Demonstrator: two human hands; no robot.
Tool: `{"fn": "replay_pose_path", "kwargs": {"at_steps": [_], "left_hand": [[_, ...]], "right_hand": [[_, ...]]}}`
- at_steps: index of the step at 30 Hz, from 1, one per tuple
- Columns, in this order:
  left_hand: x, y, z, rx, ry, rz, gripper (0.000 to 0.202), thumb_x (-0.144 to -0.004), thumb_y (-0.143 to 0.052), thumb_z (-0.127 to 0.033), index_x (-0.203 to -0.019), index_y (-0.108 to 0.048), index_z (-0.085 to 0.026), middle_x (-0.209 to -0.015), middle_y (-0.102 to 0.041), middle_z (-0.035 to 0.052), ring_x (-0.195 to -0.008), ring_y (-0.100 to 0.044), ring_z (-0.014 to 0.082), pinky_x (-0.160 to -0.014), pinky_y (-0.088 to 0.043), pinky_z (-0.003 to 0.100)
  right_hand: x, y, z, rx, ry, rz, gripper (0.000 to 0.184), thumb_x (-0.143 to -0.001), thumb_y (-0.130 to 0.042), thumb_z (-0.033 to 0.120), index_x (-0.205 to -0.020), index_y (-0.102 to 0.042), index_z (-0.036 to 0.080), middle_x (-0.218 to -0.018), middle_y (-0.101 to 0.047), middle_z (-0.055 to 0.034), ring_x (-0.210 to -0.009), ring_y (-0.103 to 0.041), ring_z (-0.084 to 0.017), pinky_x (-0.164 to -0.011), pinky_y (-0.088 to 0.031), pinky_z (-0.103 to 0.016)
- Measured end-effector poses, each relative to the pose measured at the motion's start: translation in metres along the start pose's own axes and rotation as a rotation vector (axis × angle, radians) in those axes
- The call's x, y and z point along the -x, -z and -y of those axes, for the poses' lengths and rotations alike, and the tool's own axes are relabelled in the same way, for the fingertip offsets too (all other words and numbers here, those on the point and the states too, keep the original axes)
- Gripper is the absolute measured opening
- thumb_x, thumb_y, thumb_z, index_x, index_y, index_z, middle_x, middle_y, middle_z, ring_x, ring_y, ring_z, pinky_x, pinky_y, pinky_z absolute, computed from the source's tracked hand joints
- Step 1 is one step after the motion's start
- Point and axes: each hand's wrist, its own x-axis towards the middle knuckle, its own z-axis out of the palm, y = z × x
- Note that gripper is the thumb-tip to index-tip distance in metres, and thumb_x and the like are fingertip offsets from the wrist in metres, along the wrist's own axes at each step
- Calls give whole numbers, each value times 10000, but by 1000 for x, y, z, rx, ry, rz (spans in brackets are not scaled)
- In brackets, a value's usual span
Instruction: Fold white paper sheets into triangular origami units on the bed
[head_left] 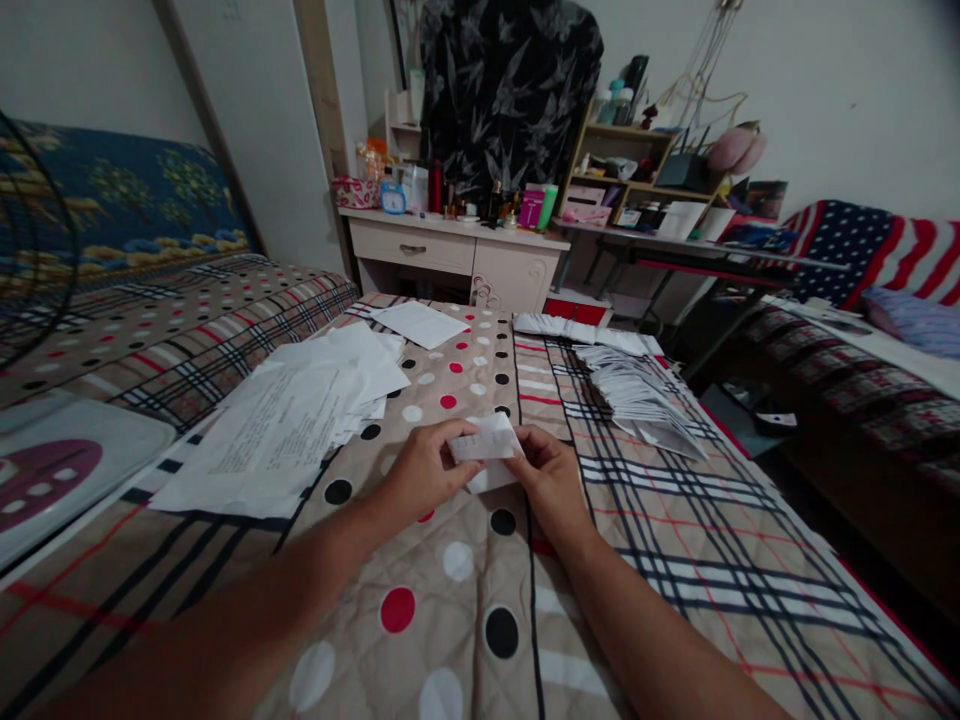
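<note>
Between my two hands, just above the quilted bedspread (pixel 465 620), is a small folded piece of white paper (pixel 491 440). My left hand (pixel 429 468) pinches its left end between thumb and fingers. My right hand (pixel 551 478) grips the right end, thumb pressed to the paper near a pointed corner. A lower flap of the paper hangs below the fold. To the left lies a spread pile of printed sheets (pixel 274 420), with one more sheet (pixel 421 323) beyond it. Right of my hands sits a fanned stack of folded papers (pixel 637 395).
A row of folded white papers (pixel 585 332) lies at the bed's far right edge. Behind the bed stands a white dresser (pixel 442 250) with bottles and boxes. A clear-covered package (pixel 60 470) is at the left edge. Another bed (pixel 862 370) stands at the right.
</note>
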Motion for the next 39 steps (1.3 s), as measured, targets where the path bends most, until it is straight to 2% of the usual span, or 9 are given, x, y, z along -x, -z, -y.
{"fn": "replay_pose_path", "kwargs": {"at_steps": [3,6,9,13,20,25,33,36,39], "left_hand": [[2,-2,-2,-86,-44,4,203,-730,-674,-211,-924,-653,-155,-812,-672,24,-714,-621,153,-647,-505,248],[6,-2,-9,-185,-201,-120,275,-734,-659,-156,-1005,-614,-176,-1039,-657,65,-913,-632,189,-803,-524,306],[9,0,-16,-299,-366,-243,287,-754,-636,-120,-1026,-579,-192,-1227,-581,93,-1125,-568,221,-963,-477,370],[11,1,-17,-409,-450,-257,104,-820,-603,-150,-907,-609,-207,-1236,-577,83,-1076,-589,210,-940,-493,376],[12,-1,-13,-418,-492,-238,89,-845,-580,-133,-870,-632,-200,-1178,-609,72,-1019,-609,195,-889,-518,360],[12,0,-13,-377,-504,-235,109,-840,-588,-115,-866,-654,-197,-1179,-613,76,-1038,-605,198,-861,-527,340],[12,-1,-14,-291,-514,-241,101,-845,-584,-102,-849,-629,-193,-1117,-636,76,-1044,-604,190,-897,-503,335],[12,-2,-17,-235,-467,-231,50,-860,-586,-142,-856,-612,-184,-1109,-638,79,-1060,-598,187,-924,-482,330],[10,-3,-16,-131,-311,-256,75,-869,-590,-194,-941,-609,-181,-1018,-672,64,-957,-627,167,-851,-498,294]], "right_hand": [[1,0,0,38,-6,-26,246,-714,-744,391,-719,-655,162,-664,-627,1,-579,-511,-116,-544,-392,-223],[1,0,-2,71,-9,-51,268,-711,-742,387,-663,-615,155,-608,-570,18,-547,-464,-101,-523,-359,-218],[2,0,-4,110,-25,-47,291,-728,-717,402,-640,-590,155,-569,-518,30,-516,-418,-92,-495,-320,-217],[2,0,-5,138,-41,-40,305,-718,-708,411,-608,-568,162,-544,-488,35,-499,-397,-92,-483,-308,-221],[0,0,-2,185,-30,-34,373,-759,-658,480,-594,-596,152,-531,-478,23,-497,-366,-91,-470,-280,-224],[0,-3,-3,188,-43,-39,316,-702,-690,399,-550,-570,149,-521,-476,24,-500,-371,-87,-470,-281,-218],[2,-9,-2,259,-36,-90,267,-686,-655,324,-523,-515,167,-496,-438,39,-481,-348,-82,-444,-255,-214],[2,-8,-3,241,-29,-87,290,-702,-672,366,-544,-544,159,-514,-463,29,-492,-363,-87,-455,-268,-218],[3,-6,-4,198,-14,-66,324,-723,-686,408,-568,-559,153,-534,-479,22,-510,-376,-91,-469,-281,-221]]}}
